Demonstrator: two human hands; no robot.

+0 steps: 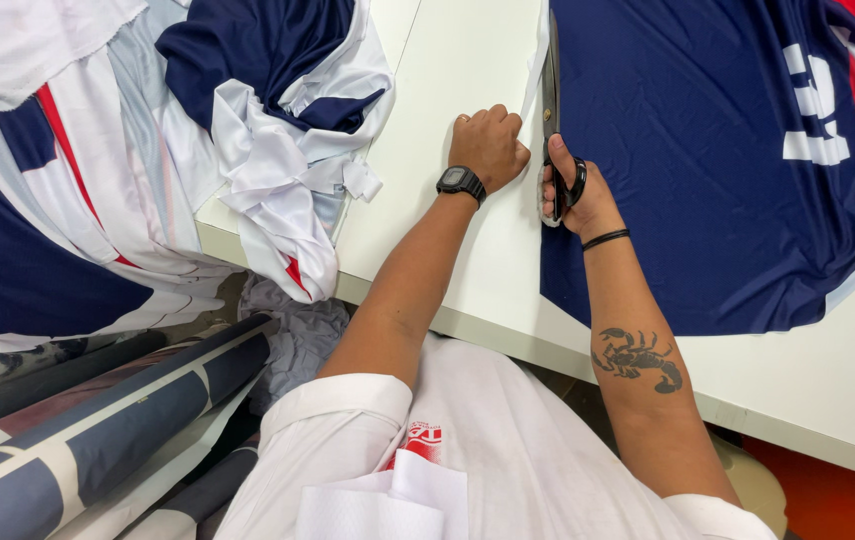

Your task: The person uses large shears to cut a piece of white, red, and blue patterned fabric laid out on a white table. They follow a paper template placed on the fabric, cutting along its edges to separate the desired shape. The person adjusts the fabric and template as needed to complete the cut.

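My right hand [580,196] grips black-handled scissors [552,110], whose blades point away from me along the left edge of a navy printed fabric panel [698,160] lying flat on the white table [448,110]. A thin white strip [536,70] peels off along the blades. My left hand [489,147], with a black watch on its wrist, rests as a fist on the bare table just left of the scissors. It holds nothing that I can see.
A heap of white, navy and red fabric pieces [148,140] drapes over the table's left end. Rolls of printed fabric [98,420] lean below, beside my white shirt. The table's front edge [768,410] runs diagonally toward an orange floor.
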